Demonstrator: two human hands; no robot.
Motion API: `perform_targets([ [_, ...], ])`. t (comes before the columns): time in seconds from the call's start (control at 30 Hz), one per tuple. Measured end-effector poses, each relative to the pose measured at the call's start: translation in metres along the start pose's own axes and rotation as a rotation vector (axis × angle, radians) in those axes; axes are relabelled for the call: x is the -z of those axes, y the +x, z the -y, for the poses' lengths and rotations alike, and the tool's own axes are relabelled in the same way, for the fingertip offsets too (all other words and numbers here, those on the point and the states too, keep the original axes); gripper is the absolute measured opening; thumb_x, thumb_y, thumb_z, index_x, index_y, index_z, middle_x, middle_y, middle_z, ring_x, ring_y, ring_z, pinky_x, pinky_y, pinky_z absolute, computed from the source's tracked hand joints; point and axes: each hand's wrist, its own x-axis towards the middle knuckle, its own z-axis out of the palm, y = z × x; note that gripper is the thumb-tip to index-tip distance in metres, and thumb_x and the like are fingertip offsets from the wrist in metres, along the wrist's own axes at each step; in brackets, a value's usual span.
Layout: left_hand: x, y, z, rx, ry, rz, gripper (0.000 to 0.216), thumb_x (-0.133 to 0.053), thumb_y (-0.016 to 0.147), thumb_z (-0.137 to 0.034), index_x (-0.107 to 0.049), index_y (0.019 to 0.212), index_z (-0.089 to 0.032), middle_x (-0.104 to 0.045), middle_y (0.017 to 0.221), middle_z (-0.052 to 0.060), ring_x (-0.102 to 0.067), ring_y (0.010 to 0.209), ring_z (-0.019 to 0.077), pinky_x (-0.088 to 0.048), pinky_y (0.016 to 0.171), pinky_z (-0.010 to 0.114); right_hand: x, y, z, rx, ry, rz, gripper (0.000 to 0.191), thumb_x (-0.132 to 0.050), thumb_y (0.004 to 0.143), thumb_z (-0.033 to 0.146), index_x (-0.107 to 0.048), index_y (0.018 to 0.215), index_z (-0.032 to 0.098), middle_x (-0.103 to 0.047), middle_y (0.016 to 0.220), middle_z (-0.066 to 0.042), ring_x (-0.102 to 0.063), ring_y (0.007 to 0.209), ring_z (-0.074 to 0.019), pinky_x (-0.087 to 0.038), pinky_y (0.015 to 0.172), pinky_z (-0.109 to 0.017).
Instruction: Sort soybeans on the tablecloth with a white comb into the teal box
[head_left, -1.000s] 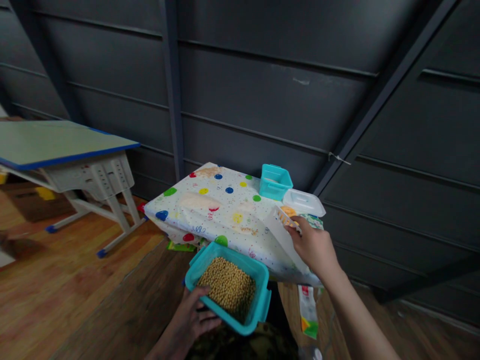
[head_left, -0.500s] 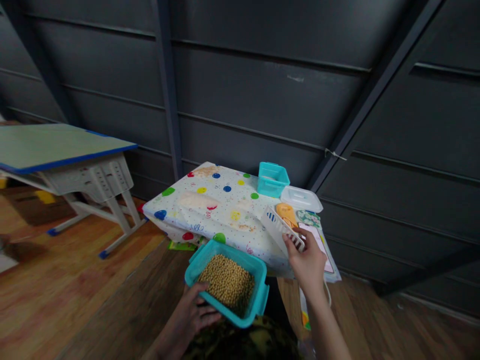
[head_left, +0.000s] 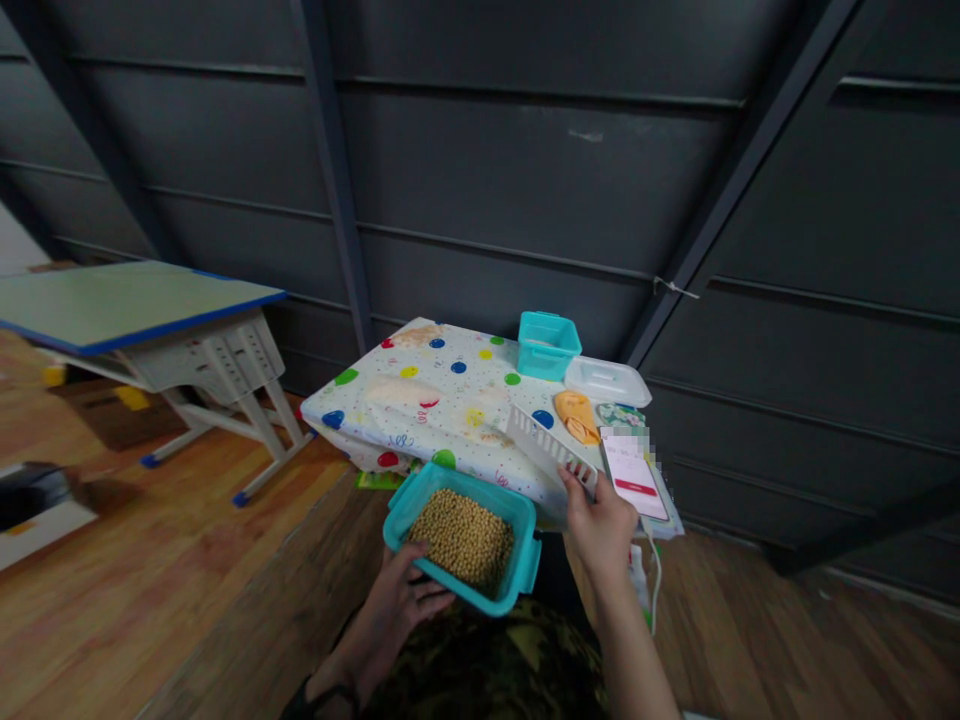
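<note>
My left hand (head_left: 405,598) grips the near left rim of a teal plastic container (head_left: 525,548), thumb over the edge and fingers underneath. Tan soybeans (head_left: 465,538) fill much of it. The container is held at the table's front edge, slightly tilted. My right hand (head_left: 602,522) is closed on the near end of a white slotted plastic basket (head_left: 546,446). Its far end reaches over the tablecloth, right of and above the container. Whether the basket rests on the cloth I cannot tell.
A patterned cloth covers the table (head_left: 480,385). Toward its back right stand another teal container (head_left: 546,362) and a clear lid (head_left: 609,382). An orange cloth item (head_left: 577,416) and a phone (head_left: 634,476) with a cable lie at right. A desk (head_left: 142,290) stands left.
My right hand has moved left and a little down with the slotted basket, uncovering more of the phone. The teal container with soybeans sits slightly higher and further right in view.
</note>
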Motion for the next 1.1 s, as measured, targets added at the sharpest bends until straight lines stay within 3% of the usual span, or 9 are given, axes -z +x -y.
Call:
perform_targets([
  [0.23, -0.002, -0.005, 0.001, -0.026, 0.001, 0.049, 0.023, -0.058, 0.098, -0.025, -0.048, 0.119, -0.023, -0.074, 0.084, 0.006, -0.081, 0.072, 0.0298, -0.068, 0.078, 0.046, 0.006, -0.009, 0.0, 0.013, 0.016, -0.008, 0.052, -0.057, 0.097, 0.062, -0.08, 0.081, 0.019, -0.077, 0.066, -0.013, -0.069, 0.054, -0.0261, -0.046, 0.053, -0.032],
  [0.5, -0.004, -0.006, 0.0, -0.019, -0.009, 0.045, 0.033, -0.059, 0.097, -0.024, -0.046, 0.127, -0.024, -0.072, 0.088, 0.008, -0.08, 0.072, 0.0322, -0.067, 0.076, 0.048, 0.009, -0.014, 0.001, 0.013, 0.116, -0.004, 0.044, -0.064, 0.095, 0.058, -0.082, 0.081, 0.02, -0.078, 0.067, -0.01, -0.067, 0.052, -0.024, -0.051, 0.056, -0.032],
  [0.73, 0.0, -0.004, 0.002, -0.018, 0.006, 0.071, 0.03, -0.061, 0.095, -0.028, -0.046, 0.121, -0.024, -0.07, 0.089, 0.007, -0.08, 0.076, 0.0314, -0.067, 0.08, 0.048, 0.01, -0.008, -0.012, -0.038, 0.157, -0.022, 0.042, -0.066, 0.094, 0.058, -0.082, 0.086, 0.02, -0.082, 0.079, -0.01, -0.072, 0.064, -0.0257, -0.051, 0.061, -0.033],
  [0.97, 0.002, 0.001, 0.003, -0.013, 0.008, 0.071, 0.036, -0.063, 0.093, -0.029, -0.046, 0.124, -0.025, -0.071, 0.092, 0.007, -0.081, 0.076, 0.0312, -0.067, 0.082, 0.049, 0.014, -0.002, -0.01, -0.09, 0.187, 0.026, 0.047, -0.069, 0.089, 0.064, -0.075, 0.07, 0.02, -0.072, 0.061, -0.005, -0.059, 0.053, -0.0206, -0.044, 0.054, -0.03],
  [1.1, 0.001, -0.002, 0.002, -0.024, 0.007, 0.082, 0.035, -0.064, 0.093, -0.03, -0.045, 0.122, -0.024, -0.07, 0.091, 0.007, -0.079, 0.075, 0.0303, -0.067, 0.08, 0.047, 0.013, -0.002, -0.007, -0.115, 0.235, 0.04, 0.047, -0.07, 0.088, 0.064, -0.076, 0.074, 0.02, -0.075, 0.066, -0.006, -0.063, 0.06, -0.0229, -0.049, 0.06, -0.032],
])
